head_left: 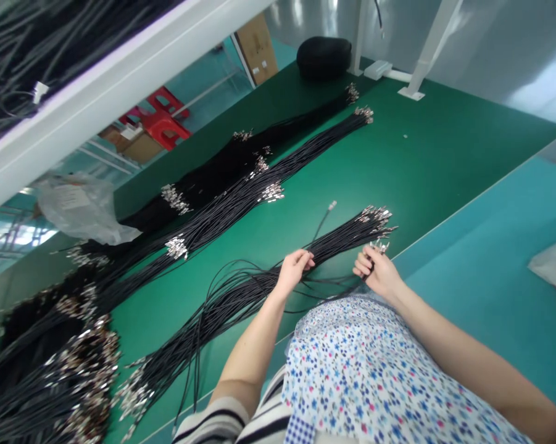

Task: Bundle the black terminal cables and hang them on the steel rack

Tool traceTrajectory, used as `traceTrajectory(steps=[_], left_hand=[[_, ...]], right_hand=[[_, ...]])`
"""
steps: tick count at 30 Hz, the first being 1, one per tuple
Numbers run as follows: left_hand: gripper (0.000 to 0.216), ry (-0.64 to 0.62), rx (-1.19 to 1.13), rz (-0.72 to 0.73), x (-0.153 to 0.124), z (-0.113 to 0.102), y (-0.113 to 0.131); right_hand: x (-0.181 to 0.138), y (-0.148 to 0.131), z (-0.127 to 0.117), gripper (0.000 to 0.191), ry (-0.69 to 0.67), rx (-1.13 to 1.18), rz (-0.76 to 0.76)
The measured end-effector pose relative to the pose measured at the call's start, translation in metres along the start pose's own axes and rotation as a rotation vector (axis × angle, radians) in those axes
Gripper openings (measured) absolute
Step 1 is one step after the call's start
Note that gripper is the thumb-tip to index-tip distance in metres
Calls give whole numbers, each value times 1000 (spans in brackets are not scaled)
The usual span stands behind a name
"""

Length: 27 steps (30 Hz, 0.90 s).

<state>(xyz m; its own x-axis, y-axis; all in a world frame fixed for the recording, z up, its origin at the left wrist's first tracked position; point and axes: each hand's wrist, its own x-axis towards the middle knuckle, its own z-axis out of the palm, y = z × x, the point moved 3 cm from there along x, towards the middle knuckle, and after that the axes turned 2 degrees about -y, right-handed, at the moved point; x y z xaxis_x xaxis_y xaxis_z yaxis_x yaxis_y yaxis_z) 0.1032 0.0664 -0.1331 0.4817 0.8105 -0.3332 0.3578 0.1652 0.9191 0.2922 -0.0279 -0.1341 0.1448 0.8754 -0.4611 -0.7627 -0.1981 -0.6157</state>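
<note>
The left hand is resting on the near bundle of black cables, its fingers curling around a few strands at the bundle's middle. The right hand is clenching a small bunch of cable ends just right of that bundle, metal tips sticking out above the fingers. The bundle is lying on the green table, close to its near edge, with its own metal ends fanning out just above the right hand. One loose cable is pointing up from the bundle. Farther from the bundle, longer bundles are stretching across the table. Beyond them a clear plastic bag is lying crumpled; what it holds cannot be made out. A cardboard box is standing past the table's far edge; its label is too small to read.
</note>
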Motion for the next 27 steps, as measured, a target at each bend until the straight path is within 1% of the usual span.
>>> traceTrajectory(steps=[2,3,6,8,9,11,13,15,17,22,27], left_hand=[[26,41,91,29,21,4,4],[26,41,193,56,33,8,7],[25,-49,557,142,64,27,15],[20,-117,712,164,76,41,15],[19,-132,749,159,79,46,14],[20,-112,803,137,80,54,11],[24,-74,862,114,79,58,7],[23,-53,908,93,76,60,5],[19,-76,970,98,75,61,4],[21,-194,1143,192,78,61,3],[21,-189,1161,223,84,57,6]], right_hand=[[-4,9,-16,45,72,59,33],[-5,12,-22,43,103,70,35],[-5,15,-29,29,142,67,29],[-4,14,-30,28,157,70,19],[-4,13,-30,28,170,74,17],[-4,14,-33,28,202,84,25],[-4,15,-36,27,214,89,34],[-4,15,-37,27,206,81,32],[-2,13,-36,27,194,62,22],[4,6,-27,27,190,37,26],[8,1,-22,27,186,57,18]])
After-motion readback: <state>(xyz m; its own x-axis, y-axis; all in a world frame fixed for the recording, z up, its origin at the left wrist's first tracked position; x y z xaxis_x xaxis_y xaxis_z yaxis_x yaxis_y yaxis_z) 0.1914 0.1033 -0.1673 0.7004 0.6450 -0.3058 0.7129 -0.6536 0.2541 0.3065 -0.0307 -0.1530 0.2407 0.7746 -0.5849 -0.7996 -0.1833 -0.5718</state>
